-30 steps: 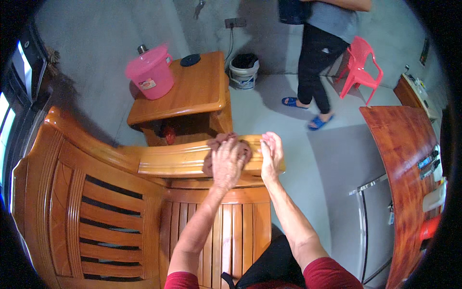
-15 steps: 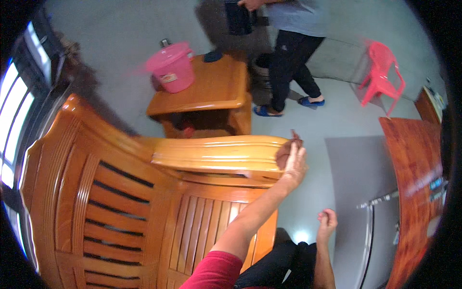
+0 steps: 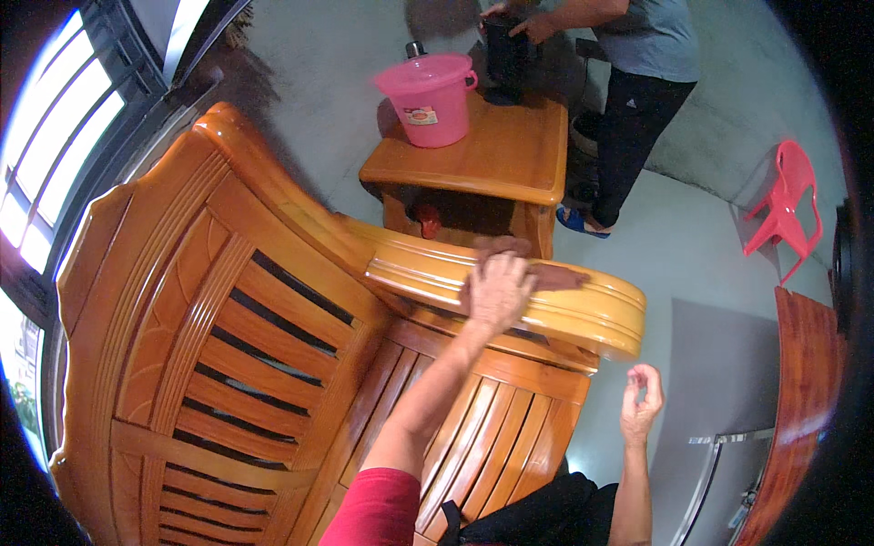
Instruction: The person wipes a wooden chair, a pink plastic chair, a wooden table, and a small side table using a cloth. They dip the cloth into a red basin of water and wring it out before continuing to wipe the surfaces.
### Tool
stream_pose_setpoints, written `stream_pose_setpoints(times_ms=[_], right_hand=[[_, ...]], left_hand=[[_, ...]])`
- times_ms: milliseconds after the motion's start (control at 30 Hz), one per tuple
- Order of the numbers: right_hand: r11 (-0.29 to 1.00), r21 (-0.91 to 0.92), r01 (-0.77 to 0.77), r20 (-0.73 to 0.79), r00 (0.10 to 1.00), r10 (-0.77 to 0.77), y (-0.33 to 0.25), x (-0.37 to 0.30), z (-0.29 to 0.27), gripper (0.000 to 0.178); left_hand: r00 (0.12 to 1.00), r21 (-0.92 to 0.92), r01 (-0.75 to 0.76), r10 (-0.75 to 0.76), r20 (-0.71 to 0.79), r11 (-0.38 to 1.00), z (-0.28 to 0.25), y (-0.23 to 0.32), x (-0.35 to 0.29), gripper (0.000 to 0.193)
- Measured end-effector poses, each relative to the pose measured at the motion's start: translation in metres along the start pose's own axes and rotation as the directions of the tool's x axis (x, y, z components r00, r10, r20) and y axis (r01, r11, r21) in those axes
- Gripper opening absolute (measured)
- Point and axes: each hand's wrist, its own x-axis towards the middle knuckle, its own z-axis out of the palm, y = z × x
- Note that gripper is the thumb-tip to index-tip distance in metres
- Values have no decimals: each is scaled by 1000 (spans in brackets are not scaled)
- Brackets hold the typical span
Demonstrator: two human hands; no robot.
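- A left hand (image 3: 503, 291) presses palm-down on a brown cloth (image 3: 560, 277) atop the curved armrest (image 3: 614, 314) of a slatted wooden bench (image 3: 510, 423); its palm side is hidden, so whether the fingers grip cannot be told.
- The right hand (image 3: 643, 400), half-open with fingers loosely curled, hangs near the armrest's rounded end, touching nothing visible.
- Beyond the armrest stands a pink lidded bucket (image 3: 439, 111).
- A second person (image 3: 651, 100), cut off at the top edge, holds a dark container (image 3: 505, 50) of unclear kind.
- Shadow obscures a small red object (image 3: 428, 221) behind the armrest.
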Motion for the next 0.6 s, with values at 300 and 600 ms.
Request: stream_pose_setpoints(times_ms=[300, 600], right_hand=[[662, -576, 479, 453, 862, -228, -40, 76, 93, 39], [684, -610, 400, 370, 907, -201, -30, 78, 100, 44]], left_hand=[[881, 258, 419, -320, -348, 871, -9, -149, -21, 40], [690, 110, 674, -570, -447, 730, -7, -160, -16, 51]])
